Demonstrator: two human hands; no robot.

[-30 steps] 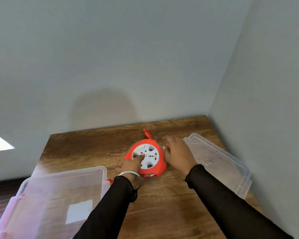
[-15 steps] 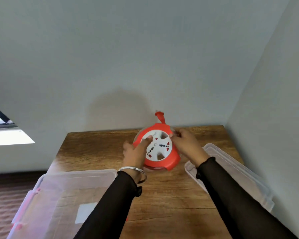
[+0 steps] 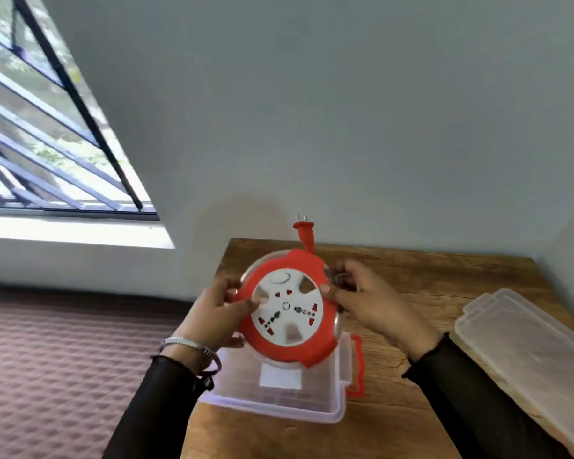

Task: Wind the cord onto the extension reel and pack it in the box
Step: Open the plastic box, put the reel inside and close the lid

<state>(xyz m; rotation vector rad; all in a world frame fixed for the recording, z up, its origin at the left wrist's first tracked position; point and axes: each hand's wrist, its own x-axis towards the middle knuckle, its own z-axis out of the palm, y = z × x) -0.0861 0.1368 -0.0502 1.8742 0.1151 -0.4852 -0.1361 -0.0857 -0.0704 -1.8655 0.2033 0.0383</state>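
Head view — box half-hidden behind reel

Daylight pours in through the barred window at the upper left, and its sill is blown out to plain white. The grey wall is lit evenly and softly, with one faint rounded shadow low on it just behind the raised reel. The whole view looks slightly soft, smeared most at the window bars. Straight lines lean and bend toward the edges, as a wide lens gives. The clear lid on the right shows a dull sheen.
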